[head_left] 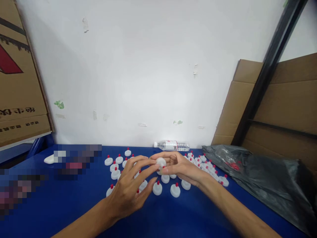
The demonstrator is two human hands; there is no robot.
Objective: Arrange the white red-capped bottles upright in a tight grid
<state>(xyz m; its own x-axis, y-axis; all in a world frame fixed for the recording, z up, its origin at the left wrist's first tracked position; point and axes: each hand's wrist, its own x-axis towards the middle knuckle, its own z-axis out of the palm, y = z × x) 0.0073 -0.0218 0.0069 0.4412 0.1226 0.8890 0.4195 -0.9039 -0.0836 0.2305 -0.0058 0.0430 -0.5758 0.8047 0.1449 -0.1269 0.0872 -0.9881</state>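
Many small white plastic caps with red tips point(175, 190) stand scattered on a blue table point(74, 205). My two hands meet above them at the middle. My right hand point(182, 167) pinches one white cap point(160, 162) between thumb and fingers. My left hand point(131, 186) has its fingers spread, and their tips touch the same cap from the left. Caps under my palms are partly hidden.
A clear water bottle point(171, 145) lies against the white wall at the back. A black plastic bag point(262, 178) fills the table's right side. Cardboard boxes stand at the left point(19, 82) and right point(284, 105), with a black metal post point(269, 66). A white object point(49, 159) lies far left.
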